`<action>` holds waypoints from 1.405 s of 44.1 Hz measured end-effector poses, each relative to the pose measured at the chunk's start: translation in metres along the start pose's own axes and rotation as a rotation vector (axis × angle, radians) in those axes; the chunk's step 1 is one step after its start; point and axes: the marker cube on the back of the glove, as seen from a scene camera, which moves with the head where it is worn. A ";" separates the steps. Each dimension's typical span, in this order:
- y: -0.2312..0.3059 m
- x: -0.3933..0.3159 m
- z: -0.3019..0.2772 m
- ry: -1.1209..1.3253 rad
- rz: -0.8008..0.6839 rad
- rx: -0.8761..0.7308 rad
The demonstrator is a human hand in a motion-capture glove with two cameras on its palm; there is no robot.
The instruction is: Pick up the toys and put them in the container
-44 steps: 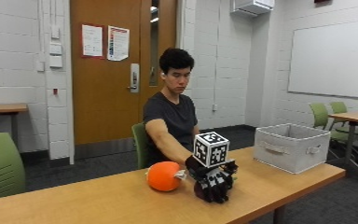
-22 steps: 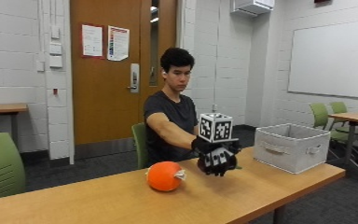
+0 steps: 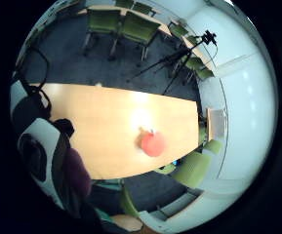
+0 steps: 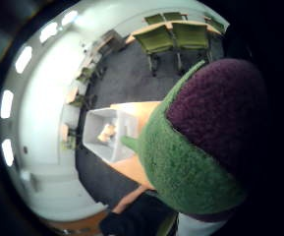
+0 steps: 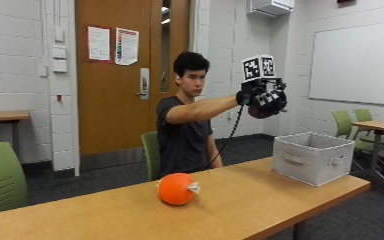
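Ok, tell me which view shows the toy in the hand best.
The thumb side palm view: the green and purple plush toy fills it. The outside view shows only a dark bit in the gloved right hand; the little finger side view shows its purple edge.

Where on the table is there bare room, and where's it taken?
Bare wood between the orange toy and the grey container, and along the table left of the toy. The container fills the right end, with something pale already inside.

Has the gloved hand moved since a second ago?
Yes. The gloved right hand has risen from the table beside the orange toy and swung toward the grey container, gripping a purple and green toy.
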 end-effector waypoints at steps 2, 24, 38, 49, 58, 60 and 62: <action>-0.002 -0.023 -0.009 -0.006 -0.029 0.012; 0.005 -0.324 -0.011 -0.020 -0.438 0.062; 0.019 -0.375 0.031 -0.030 -0.506 -0.129; 0.013 -0.320 0.030 0.021 -0.394 -0.133; 0.030 -0.241 0.024 0.034 -0.411 -0.143; 0.034 -0.212 0.021 0.053 -0.369 -0.139; 0.038 -0.184 0.018 0.074 -0.323 -0.130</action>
